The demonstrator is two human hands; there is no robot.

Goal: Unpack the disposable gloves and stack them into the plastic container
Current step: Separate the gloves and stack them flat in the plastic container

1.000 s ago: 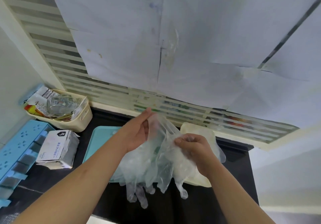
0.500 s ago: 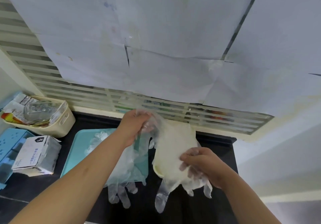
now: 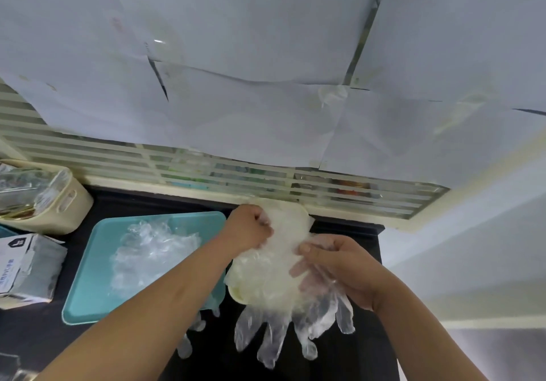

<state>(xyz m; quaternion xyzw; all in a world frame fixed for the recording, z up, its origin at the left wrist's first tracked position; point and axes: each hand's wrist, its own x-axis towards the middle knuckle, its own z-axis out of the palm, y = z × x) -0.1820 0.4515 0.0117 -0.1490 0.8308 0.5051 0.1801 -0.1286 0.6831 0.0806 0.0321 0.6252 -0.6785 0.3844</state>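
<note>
With the left hand (image 3: 248, 230) grip bunching the gloves (image 3: 271, 265) and the right hand (image 3: 339, 265) grip pinching their side over the plastic container (image 3: 236, 293), the slippery overhanging fingers may slide onto the bench (image 3: 354, 360).

The tray (image 3: 88, 292) is teal, with glossy clear gloves (image 3: 147, 250) heaped on it. Right of the tray, milky gloves (image 3: 260, 330) veil a pale cream container (image 3: 235, 294) on the black table (image 3: 339, 360). Left of the tray are a cream basket (image 3: 74, 209) and a white-and-grey box (image 3: 26, 265) with blue print. Behind the tray, cream slats (image 3: 88, 156) form horizontal stripes.
</note>
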